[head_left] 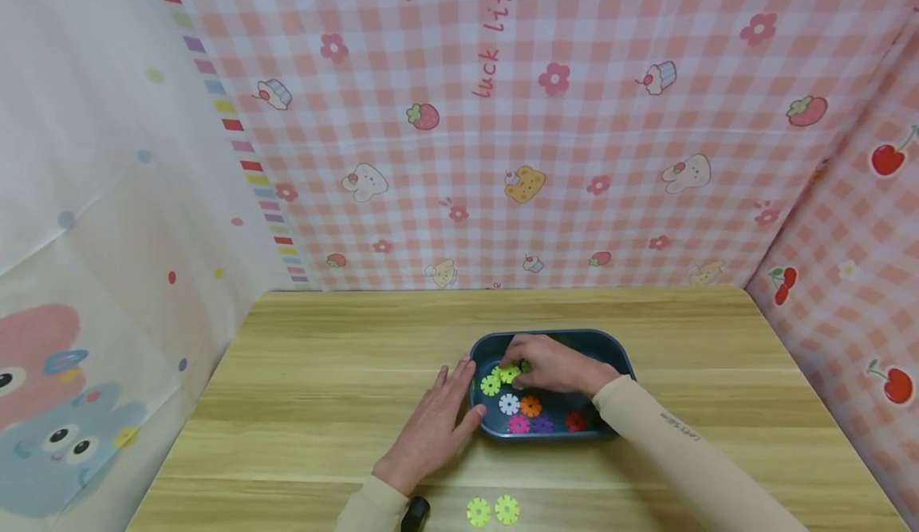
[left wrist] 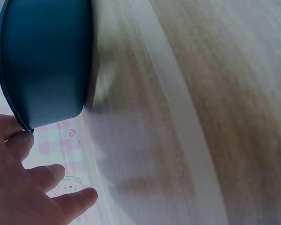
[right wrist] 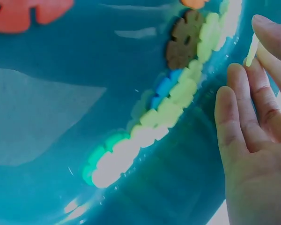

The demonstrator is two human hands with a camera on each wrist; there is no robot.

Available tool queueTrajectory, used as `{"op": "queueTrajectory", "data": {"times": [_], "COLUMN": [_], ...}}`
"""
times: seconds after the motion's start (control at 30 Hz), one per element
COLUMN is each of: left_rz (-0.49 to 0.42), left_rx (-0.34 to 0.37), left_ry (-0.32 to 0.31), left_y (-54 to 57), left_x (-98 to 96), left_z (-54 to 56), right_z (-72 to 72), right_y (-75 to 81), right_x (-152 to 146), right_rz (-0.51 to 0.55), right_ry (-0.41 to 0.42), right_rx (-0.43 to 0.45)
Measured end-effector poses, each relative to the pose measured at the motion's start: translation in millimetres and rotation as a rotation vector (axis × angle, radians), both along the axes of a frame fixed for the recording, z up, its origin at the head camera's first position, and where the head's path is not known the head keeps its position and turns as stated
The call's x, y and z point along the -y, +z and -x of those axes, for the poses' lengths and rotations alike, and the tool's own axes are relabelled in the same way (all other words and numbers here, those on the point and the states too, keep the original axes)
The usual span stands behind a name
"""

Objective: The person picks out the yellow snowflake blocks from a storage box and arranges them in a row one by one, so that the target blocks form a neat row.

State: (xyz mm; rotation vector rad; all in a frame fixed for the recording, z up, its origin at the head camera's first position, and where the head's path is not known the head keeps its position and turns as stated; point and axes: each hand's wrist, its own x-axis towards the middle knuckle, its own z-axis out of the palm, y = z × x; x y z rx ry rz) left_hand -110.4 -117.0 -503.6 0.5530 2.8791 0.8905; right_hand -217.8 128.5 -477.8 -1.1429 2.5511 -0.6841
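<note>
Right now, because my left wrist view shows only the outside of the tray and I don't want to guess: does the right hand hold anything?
Observer: Yes. The right hand pinches a yellow-green disc, seen edge-on in the right wrist view.
Operator: Does anything like it lie outside the tray?
Observer: Two yellow-green discs lie side by side on the table, on the person's side of the tray.
Operator: Any other colours inside?
Observer: Several; for one pair, a white disc lies next to an orange disc.
</note>
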Motion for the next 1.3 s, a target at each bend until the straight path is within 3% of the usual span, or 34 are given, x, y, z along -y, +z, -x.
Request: {"op": "queueTrajectory", "data": {"times": [0.6, 1.3], "left_rz": [0.004, 0.025], "left_rx": [-0.011, -0.026], "left_ry": [0.005, 0.016], "left_y": [-0.6, -1.0], "left_x": [-0.2, -3.3], "left_z": [-0.7, -0.9], "right_z": [-6.4, -32.8], "right_y": [28.7, 45.1], "right_x": [-14, -25], "right_rz": [0.073, 0.136], "right_ry": [-0.034, -0.097], "right_rx": [-0.035, -0.075]}}
